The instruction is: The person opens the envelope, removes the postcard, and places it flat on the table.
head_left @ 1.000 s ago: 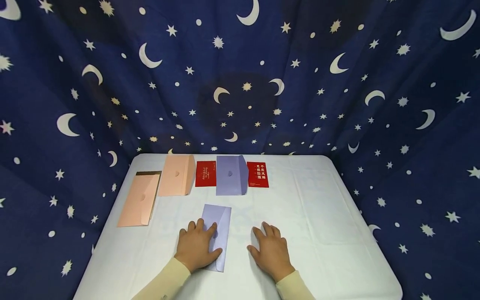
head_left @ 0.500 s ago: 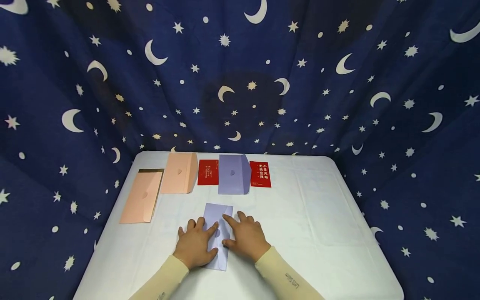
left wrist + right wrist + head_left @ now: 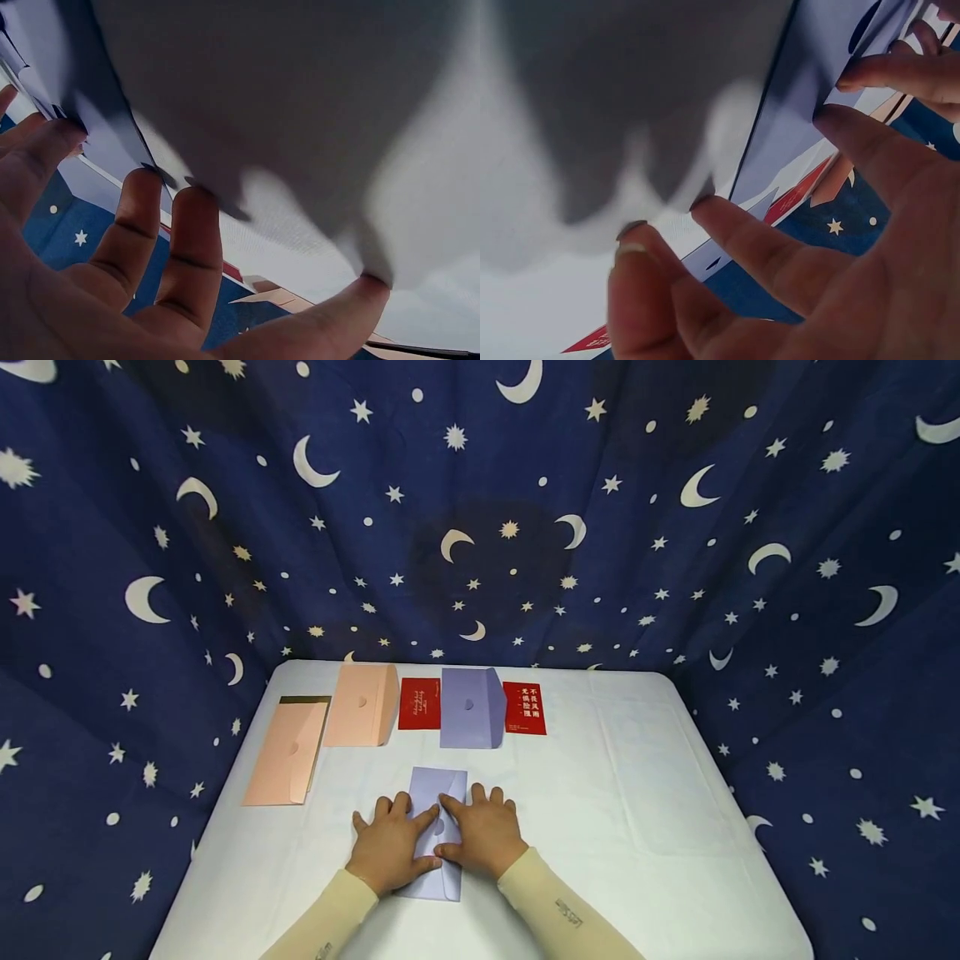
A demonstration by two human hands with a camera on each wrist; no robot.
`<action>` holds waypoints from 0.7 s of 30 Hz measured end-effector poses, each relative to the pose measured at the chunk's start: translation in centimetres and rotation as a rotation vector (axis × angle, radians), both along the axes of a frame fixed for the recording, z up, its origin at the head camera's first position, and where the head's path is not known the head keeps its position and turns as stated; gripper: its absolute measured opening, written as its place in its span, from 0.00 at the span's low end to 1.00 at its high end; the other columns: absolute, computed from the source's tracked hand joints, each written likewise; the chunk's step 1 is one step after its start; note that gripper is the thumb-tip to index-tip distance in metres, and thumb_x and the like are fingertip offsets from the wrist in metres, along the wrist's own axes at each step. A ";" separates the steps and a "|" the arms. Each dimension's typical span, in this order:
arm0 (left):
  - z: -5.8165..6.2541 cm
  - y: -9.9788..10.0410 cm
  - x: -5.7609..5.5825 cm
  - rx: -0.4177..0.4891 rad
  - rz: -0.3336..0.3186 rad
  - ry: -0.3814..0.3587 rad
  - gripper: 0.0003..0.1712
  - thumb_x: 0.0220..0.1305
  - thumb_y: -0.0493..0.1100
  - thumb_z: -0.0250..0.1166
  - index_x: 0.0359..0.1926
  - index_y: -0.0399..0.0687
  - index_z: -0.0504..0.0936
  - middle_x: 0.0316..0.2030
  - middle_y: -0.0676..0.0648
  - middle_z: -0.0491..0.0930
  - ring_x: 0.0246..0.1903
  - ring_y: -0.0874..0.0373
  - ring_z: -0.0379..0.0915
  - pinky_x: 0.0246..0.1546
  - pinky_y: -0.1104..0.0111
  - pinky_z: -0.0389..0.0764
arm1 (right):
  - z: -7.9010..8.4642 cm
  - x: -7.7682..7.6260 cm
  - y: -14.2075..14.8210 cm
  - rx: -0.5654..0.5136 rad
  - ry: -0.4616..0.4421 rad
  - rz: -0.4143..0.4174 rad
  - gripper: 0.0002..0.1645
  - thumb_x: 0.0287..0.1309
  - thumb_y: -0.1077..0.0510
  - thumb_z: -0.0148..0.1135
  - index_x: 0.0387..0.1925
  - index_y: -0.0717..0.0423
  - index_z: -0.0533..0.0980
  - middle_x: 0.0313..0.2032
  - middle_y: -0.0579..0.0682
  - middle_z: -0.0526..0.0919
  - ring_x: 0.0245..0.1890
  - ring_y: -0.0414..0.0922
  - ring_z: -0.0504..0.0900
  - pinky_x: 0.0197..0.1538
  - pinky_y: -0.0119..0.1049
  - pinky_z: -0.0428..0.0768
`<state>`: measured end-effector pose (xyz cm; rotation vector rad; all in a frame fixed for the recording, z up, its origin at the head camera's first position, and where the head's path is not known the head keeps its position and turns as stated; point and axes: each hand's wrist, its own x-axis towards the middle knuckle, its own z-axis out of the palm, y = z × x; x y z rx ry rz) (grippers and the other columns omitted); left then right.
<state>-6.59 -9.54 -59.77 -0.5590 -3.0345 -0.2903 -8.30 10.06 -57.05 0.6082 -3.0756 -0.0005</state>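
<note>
Moved inward off the white tabletop (image 3: pixel 637 818) within the past second, the right hand (image 3: pixel 486 835) now joins the left hand (image 3: pixel 387 852) on a lavender envelope (image 3: pixel 434 842), its thumb and forefinger opposite their left-hand partners. Fingers on both hands are spread and gently bent, tips against paper or table, gripping nothing. By the look of it, one-handed steadying has given way to two-handed work along the folded flap. The envelope lies lengthwise at the table's near side; beyond it sit a purple envelope (image 3: pixel 460 727), two red cards, one to its left (image 3: pixel 419 704) and one to its right (image 3: pixel 526 708), and two peach envelopes, one at the back (image 3: pixel 356 714) and one by the left edge (image 3: pixel 277 756). Hands hide the envelope's middle edges, its contents cannot be seen, shadow darkens both wrist views, and whether the thumbs touch is unclear.
</note>
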 end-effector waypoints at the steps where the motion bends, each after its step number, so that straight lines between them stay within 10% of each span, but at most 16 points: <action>1: 0.0 0.0 0.0 0.000 -0.002 -0.001 0.50 0.40 0.80 0.67 0.67 0.74 0.73 0.53 0.44 0.69 0.51 0.41 0.64 0.41 0.19 0.58 | -0.1 0.0 -0.1 0.008 0.000 0.000 0.53 0.34 0.18 0.67 0.66 0.27 0.72 0.43 0.56 0.76 0.34 0.55 0.71 0.29 0.49 0.70; 21: 0.5 0.0 -0.2 -0.024 0.008 -0.012 0.52 0.36 0.82 0.67 0.66 0.75 0.75 0.51 0.45 0.70 0.50 0.41 0.64 0.39 0.20 0.61 | -0.1 -0.1 -1.1 0.031 0.009 -0.044 0.53 0.28 0.20 0.68 0.62 0.31 0.75 0.43 0.56 0.76 0.33 0.57 0.72 0.34 0.55 0.71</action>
